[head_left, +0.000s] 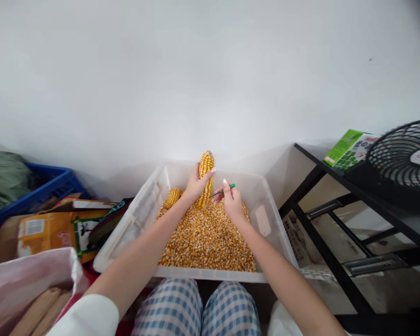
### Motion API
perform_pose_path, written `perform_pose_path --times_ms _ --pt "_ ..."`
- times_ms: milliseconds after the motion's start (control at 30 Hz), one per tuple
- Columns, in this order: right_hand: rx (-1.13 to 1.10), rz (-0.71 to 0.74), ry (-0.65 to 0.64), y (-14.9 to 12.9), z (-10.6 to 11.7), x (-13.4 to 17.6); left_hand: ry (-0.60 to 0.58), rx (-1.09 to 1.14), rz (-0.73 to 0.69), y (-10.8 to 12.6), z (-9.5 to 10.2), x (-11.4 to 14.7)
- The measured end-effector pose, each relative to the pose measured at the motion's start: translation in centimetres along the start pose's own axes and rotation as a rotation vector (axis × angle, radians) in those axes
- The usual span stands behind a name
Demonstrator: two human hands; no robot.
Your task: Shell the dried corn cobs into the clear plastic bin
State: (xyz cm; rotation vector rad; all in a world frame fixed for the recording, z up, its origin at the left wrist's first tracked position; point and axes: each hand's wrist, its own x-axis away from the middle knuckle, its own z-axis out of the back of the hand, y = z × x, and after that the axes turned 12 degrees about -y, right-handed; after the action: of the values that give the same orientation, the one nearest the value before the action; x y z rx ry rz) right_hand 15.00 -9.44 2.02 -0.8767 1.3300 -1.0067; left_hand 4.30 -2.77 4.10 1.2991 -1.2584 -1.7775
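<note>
An ear of dried yellow corn (206, 175) stands nearly upright in my left hand (196, 183), whose fingers and thumb wrap round its middle. My right hand (232, 201) grips a thin screwdriver-like tool (232, 186) with a green handle end; its narrow metal shaft points left at the lower part of the ear. Below both hands, loose corn kernels (206, 242) fill much of a translucent plastic bin (276, 224). Another corn ear (173, 197) lies on the kernels at the bin's left side, partly behind my left forearm.
A black metal-framed table (311, 175) on the right carries a black fan (402, 154) and a green-and-white carton (350, 148). At the left are a blue crate (63, 175), an orange package (47, 233) and a white bag (31, 268). A white wall (210, 70) rises behind the bin.
</note>
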Motion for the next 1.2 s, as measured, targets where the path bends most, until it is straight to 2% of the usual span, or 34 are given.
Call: perform_pose_path --times_ms 100,133,333,667,867,1033,1200 --pt "0.027 -0.039 -0.003 0.2 0.5 -0.3 -0.150 -0.053 -0.069 0.6 -0.8 0.6" --pt "0.034 -0.046 -0.004 0.2 0.7 -0.3 -0.166 -0.038 -0.064 0.6 -1.0 0.7" --pt "-0.031 -0.027 0.062 -0.8 1.0 -0.4 -0.040 0.177 0.078 -0.5 -0.8 0.0" --pt "0.018 0.057 0.117 -1.6 0.3 0.3 0.006 0.311 0.124 -0.2 -0.4 -0.1" --pt "0.018 -0.013 0.050 -1.4 0.2 0.2 0.035 0.356 0.178 -0.1 0.0 -0.4" --pt "0.007 0.028 0.122 -1.4 0.2 0.1 0.020 0.364 0.184 -0.1 0.0 -0.5" --pt "0.066 0.058 0.039 -1.2 0.2 0.3 0.024 0.361 0.183 0.0 0.0 -0.4"
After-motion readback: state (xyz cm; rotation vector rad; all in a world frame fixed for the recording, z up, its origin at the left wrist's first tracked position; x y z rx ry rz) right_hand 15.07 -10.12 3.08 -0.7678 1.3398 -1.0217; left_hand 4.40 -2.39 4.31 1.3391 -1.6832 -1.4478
